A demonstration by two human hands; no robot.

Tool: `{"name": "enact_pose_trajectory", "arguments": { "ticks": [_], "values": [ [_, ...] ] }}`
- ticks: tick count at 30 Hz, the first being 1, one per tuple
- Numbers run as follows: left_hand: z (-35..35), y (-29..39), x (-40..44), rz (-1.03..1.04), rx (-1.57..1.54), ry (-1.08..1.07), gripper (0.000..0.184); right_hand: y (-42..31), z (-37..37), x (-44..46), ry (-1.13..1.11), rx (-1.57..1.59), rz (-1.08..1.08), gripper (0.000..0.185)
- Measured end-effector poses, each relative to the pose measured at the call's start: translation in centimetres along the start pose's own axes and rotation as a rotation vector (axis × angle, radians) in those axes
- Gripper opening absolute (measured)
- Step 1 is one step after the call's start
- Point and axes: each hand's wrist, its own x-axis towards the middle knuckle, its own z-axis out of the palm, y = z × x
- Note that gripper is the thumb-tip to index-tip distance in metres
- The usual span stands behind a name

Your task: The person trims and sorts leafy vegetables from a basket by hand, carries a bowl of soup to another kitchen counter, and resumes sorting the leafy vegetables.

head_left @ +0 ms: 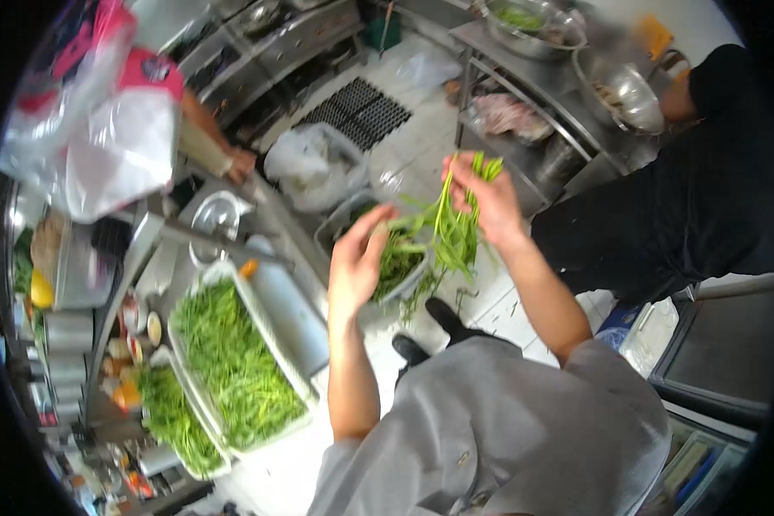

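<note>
My right hand [483,193] is closed around a bunch of leafy green stems [456,228], whose leaves hang down below it. To its left, my left hand [361,258] has its fingers bent near the leaf tips; whether it pinches a piece is too blurred to tell. Beneath both hands a grey tub [420,279] on the floor holds more greens. At the lower left stand two white baskets, a large one [297,387] and a narrower one [199,404], both filled with cut greens.
A person in black [662,206] stands close on the right, and another in pink [150,73] at the upper left. A bagged bin [314,168] is behind the tub. Steel shelving [525,112] holds bowls. A pale blue board [288,314] lies beside the baskets.
</note>
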Motion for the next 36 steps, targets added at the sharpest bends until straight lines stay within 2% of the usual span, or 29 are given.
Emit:
{"name": "enact_pose_trajectory", "arguments": {
  "ticks": [2, 7, 11, 14, 21, 25, 28, 30, 32, 34, 36],
  "values": [
    [0.4, 1.0, 0.4, 0.036, -0.182, 0.036, 0.034, 0.0, 1.6, 0.1, -0.065, 0.104, 0.008, 0.019],
    [-1.5, 1.6, -0.1, -0.012, -0.712, 0.056, 0.044, 0.1, 3.7, -0.5, -0.065, 0.083, 0.05, 0.015],
    [-3.5, 1.2, -2.8, 0.004, -0.873, 0.124, 0.042, -0.1, 4.0, -0.7, -0.072, 0.128, 0.032, 0.017],
    [-4.9, 0.3, -5.9, 0.078, -0.778, 0.187, 0.039, -0.5, 4.3, -0.6, -0.097, 0.148, -0.007, 0.016],
    [-8.8, -1.0, -18.1, -0.043, -0.464, 0.49, 0.022, 0.5, 4.3, 0.1, -0.146, 0.118, -0.023, 0.016],
    [-11.2, -2.0, -23.3, -0.087, -0.353, 0.686, 0.021, 0.8, 5.7, -0.3, -0.155, 0.109, 0.019, 0.018],
    [-13.0, -1.7, -26.2, -0.11, -0.098, 0.911, 0.019, 1.4, 6.7, -0.7, -0.039, -0.061, 0.008, 0.02],
    [-14.4, -0.5, -27.8, -0.178, 0.047, 1.02, 0.016, 2.5, 6.5, -1.2, -0.005, -0.041, 0.01, 0.023],
    [-15.8, -0.7, -29.8, -0.158, 0.006, 1.07, 0.015, 4.6, 4.5, -0.7, -0.062, -0.1, -0.04, 0.024],
    [-16.8, -0.7, -31.2, -0.136, 0.067, 1.102, 0.015, 6.3, 2.2, -0.7, -0.025, -0.131, -0.042, 0.022],
    [-17.6, -0.9, -32.4, -0.231, 0.223, 1.13, 0.017, 6.9, 0.6, -1.6, 0.249, 0.055, 0.107, 0.02]
  ]
}}
